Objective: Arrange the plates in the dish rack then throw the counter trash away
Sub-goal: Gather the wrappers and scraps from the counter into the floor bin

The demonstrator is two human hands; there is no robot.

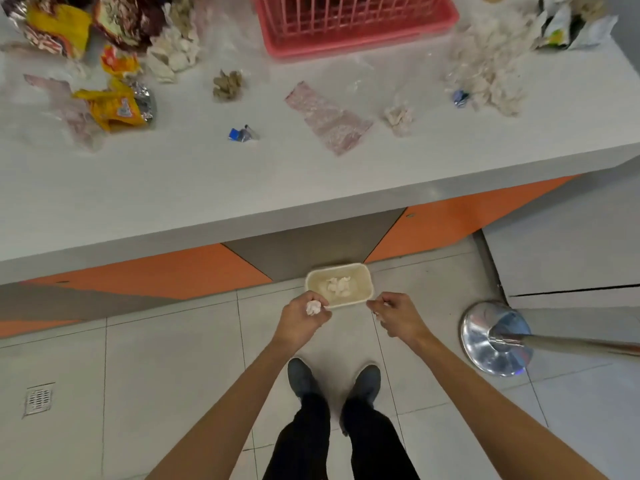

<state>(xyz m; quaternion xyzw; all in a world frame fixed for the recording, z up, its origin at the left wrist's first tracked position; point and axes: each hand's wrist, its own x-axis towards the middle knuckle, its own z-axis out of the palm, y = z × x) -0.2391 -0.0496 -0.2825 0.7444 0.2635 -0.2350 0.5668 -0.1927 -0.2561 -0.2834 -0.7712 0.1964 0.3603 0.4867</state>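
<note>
- The left hand (301,318) is gripping a crumpled white tissue (313,307) in curled fingers, hovering at the near left corner of the bin (362,271).
- The right hand (398,315) is hanging at the bin's near right corner with its fingers curled in. A sliver of white is showing under them, and I cannot tell whether it is holding anything.
- The bin, a small beige rectangular tub, is sitting on the floor (173,358) of pale grey tiles, against the cabinet front (156,271) of orange and grey panels. A few white tissue wads (337,285) are lying inside it.
- The person's dark shoes (304,377) are standing just on the near side of the bin.
- Right of the bin, a shiny metal stand base (491,337) is resting on the tiles. Far to the bin's left, a floor drain (38,398) is showing.
- Above and beyond the bin, the white counter (242,188) is carrying the remaining trash: a blue wrapper (242,134), a pink plastic sheet (327,117), a brown wad (227,84), yellow snack wrappers (117,105) off to the left, and a heap of white tissues (485,77) off to the right.
- Farthest beyond the bin, a pink dish rack (353,26) is sitting at the back of the counter. Its contents are cut off by the frame.
</note>
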